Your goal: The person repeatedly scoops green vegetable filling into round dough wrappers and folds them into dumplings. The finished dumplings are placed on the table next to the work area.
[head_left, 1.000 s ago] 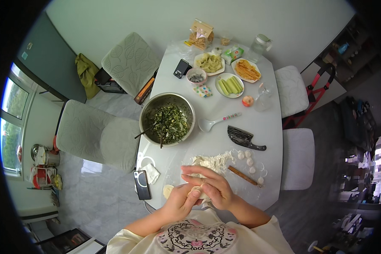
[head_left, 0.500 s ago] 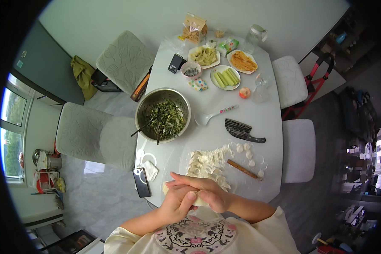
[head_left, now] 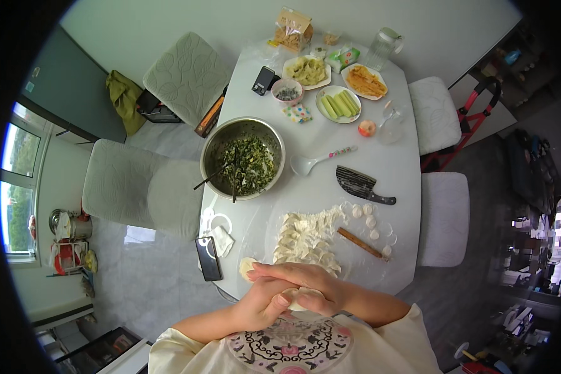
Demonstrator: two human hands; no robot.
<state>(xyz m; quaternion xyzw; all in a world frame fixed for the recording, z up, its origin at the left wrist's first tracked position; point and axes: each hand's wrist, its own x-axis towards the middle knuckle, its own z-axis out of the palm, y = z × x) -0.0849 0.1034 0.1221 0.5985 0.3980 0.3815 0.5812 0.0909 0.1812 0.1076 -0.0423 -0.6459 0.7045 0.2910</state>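
Dough (head_left: 297, 305) fills the pinching grip of left hand (head_left: 258, 306) and right hand (head_left: 321, 288), print on green packet (head_left: 342, 58) illegible

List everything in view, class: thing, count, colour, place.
Table: 1, white, centre
Steel bowl: 1, silver, table's left
Greens: 1 heap, green, in bowl
Chopsticks: 2, dark, in bowl
Spoon: 1, white, beside bowl
Knife: 1, black, table's right
Rolling pin: 1, brown, below knife
Dumplings: many, pale, beyond hands
Dough balls: several, pale, near rolling pin
Wrapper: 1, pale, beside dumplings
Phone: 1, black, table's left
Plates: 3, white, far end
Small bowl: 1, pinkish, beside plates
Fruit: 1, reddish, near plates
Jar: 1, clear, far end
Snack bag: 1, brown, far end
Chairs: 4, grey, table sides
Dough: 1, pale, in hands
Left hand: 1, bare, holding dough
Right hand: 1, bare, holding dough
Shirt: 1, cream, lower edge
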